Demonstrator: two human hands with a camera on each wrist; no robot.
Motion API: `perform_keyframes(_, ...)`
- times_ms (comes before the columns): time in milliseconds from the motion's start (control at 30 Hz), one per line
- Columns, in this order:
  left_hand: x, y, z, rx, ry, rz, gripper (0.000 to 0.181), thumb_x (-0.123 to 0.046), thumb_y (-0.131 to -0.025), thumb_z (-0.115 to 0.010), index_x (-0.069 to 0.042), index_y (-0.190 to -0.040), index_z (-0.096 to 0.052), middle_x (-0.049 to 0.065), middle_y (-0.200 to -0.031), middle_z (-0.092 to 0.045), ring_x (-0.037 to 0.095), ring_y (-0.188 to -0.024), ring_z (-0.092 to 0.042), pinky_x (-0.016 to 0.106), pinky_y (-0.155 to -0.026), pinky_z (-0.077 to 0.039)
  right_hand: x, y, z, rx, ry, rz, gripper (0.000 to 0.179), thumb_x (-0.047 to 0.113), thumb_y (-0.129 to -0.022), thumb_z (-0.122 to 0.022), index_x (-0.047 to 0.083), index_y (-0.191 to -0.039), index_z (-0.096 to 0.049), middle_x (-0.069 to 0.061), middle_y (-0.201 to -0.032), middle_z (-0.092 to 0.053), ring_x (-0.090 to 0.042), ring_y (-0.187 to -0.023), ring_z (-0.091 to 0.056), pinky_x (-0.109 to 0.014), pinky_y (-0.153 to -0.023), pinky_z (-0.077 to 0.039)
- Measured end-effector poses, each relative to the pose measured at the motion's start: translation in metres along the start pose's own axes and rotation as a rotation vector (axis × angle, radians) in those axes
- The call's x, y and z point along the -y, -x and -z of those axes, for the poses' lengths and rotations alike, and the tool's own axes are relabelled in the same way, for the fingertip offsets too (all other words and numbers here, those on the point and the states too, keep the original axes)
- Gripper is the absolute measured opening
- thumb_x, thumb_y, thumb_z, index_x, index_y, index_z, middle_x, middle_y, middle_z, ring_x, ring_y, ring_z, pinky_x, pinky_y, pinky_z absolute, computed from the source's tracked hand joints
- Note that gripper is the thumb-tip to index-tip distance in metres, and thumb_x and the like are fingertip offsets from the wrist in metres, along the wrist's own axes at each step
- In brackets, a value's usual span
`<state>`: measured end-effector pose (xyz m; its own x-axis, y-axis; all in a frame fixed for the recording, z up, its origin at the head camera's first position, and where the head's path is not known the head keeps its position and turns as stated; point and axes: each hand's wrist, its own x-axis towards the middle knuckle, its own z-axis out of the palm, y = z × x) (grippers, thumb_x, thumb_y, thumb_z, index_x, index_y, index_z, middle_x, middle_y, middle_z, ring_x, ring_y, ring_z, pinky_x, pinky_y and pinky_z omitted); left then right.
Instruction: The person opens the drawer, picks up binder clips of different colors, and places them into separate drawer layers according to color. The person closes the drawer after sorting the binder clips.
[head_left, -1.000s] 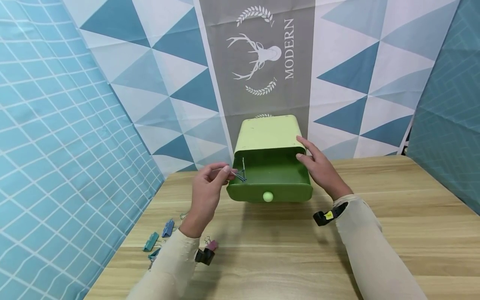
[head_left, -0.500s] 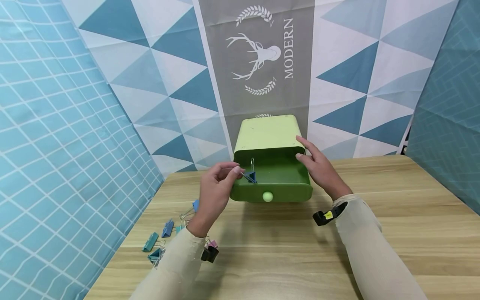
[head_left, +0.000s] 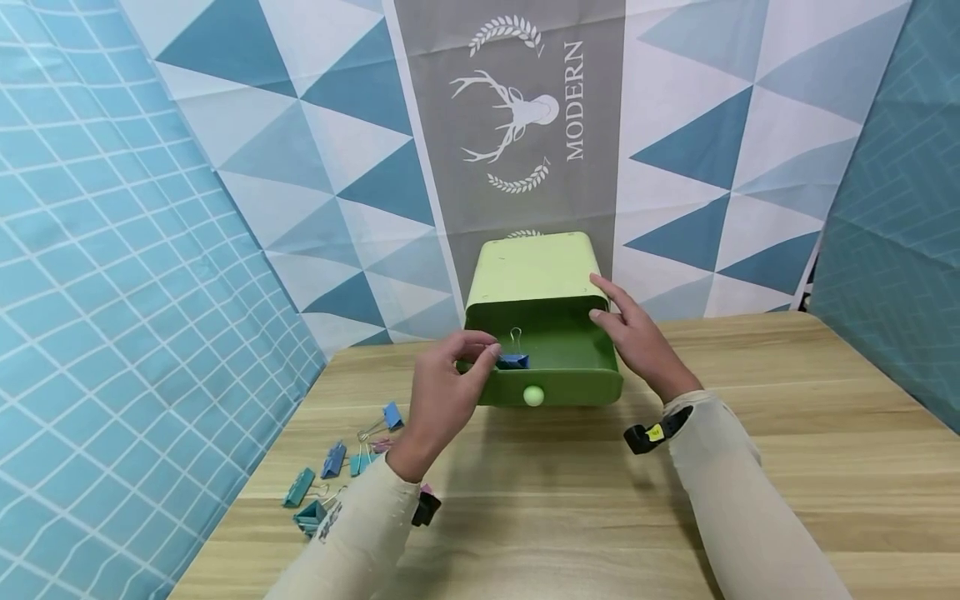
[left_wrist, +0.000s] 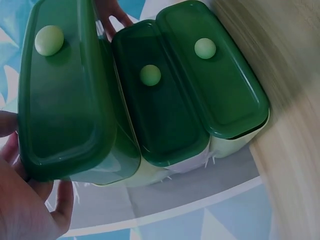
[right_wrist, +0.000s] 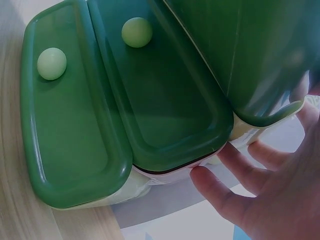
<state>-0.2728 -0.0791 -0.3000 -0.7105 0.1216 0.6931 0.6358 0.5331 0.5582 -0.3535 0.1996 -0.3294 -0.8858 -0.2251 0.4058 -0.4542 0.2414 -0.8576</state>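
Observation:
In the head view my left hand (head_left: 450,392) reaches over the left front corner of the pulled-out green top drawer (head_left: 562,387). Its thumb and fingertips pinch a blue binder clip (head_left: 514,361) low inside the drawer; one wire handle stands up, and the other is hidden by the fingers. The left wrist view does not show the clip. My right hand (head_left: 637,337) rests with extended fingers against the right side of the pale green drawer cabinet (head_left: 532,267), near its front edge. In the right wrist view, its fingers (right_wrist: 235,172) lie along the cabinet's side.
Two lower drawers, the middle one (left_wrist: 150,110) and the bottom one (left_wrist: 220,85), are closed. Several blue, teal and pink binder clips, including a teal clip (head_left: 298,487), lie on the wooden table (head_left: 555,508) at left. A patterned cloth (head_left: 675,167) hangs behind the cabinet.
My left hand has moved right and slightly down with the blue binder clip, from the drawer's left edge to low inside it. My right hand stays at the cabinet's side.

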Motion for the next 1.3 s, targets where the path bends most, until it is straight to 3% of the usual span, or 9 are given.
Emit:
perform_keyframes(300, -0.006, -0.001, -0.007, 0.044, -0.123, -0.066, 0.010, -0.021, -0.094, -0.073, -0.014, -0.100, -0.076, -0.006, -0.086, -0.073, 0.004, -0.077, -0.064, 0.028, -0.065, -0.052, -0.001, 0.000, -0.001, -0.003, 0.000, 0.006, 0.057, 0.027, -0.108, -0.044, 0.029, -0.161, -0.023, 0.009, -0.165, -0.014, -0.023, -0.152, -0.010, -0.062, -0.114, -0.021)
perform_keyframes(667, -0.021, -0.008, -0.015, 0.161, -0.160, -0.116, 0.010, -0.025, -0.095, -0.072, -0.018, -0.100, -0.077, -0.010, -0.084, -0.073, 0.000, -0.073, -0.063, 0.026, -0.064, -0.051, -0.003, 0.000, 0.001, -0.007, -0.001, 0.012, 0.057, 0.028, -0.108, -0.045, 0.027, -0.161, -0.023, 0.008, -0.165, -0.015, -0.022, -0.152, -0.008, -0.063, -0.114, -0.020)
perform_keyframes(900, -0.021, -0.009, -0.016, 0.200, -0.219, -0.120, 0.012, -0.024, -0.097, -0.069, -0.018, -0.102, -0.077, -0.010, -0.085, -0.073, 0.001, -0.069, -0.061, 0.025, -0.061, -0.049, -0.001, 0.002, -0.001, -0.009, -0.008, 0.015, 0.056, 0.033, -0.108, -0.045, 0.031, -0.160, -0.025, 0.010, -0.165, -0.015, -0.024, -0.151, -0.014, -0.062, -0.113, -0.023)
perform_keyframes(1300, -0.018, -0.008, -0.015, 0.209, -0.215, -0.122, 0.014, -0.022, -0.098, -0.067, -0.015, -0.101, -0.078, -0.010, -0.083, -0.071, 0.001, -0.061, -0.054, 0.027, -0.056, -0.046, -0.002, 0.000, -0.001, -0.007, -0.002, 0.013, 0.057, 0.030, -0.108, -0.045, 0.030, -0.160, -0.023, 0.010, -0.165, -0.015, -0.023, -0.152, -0.011, -0.062, -0.114, -0.021)
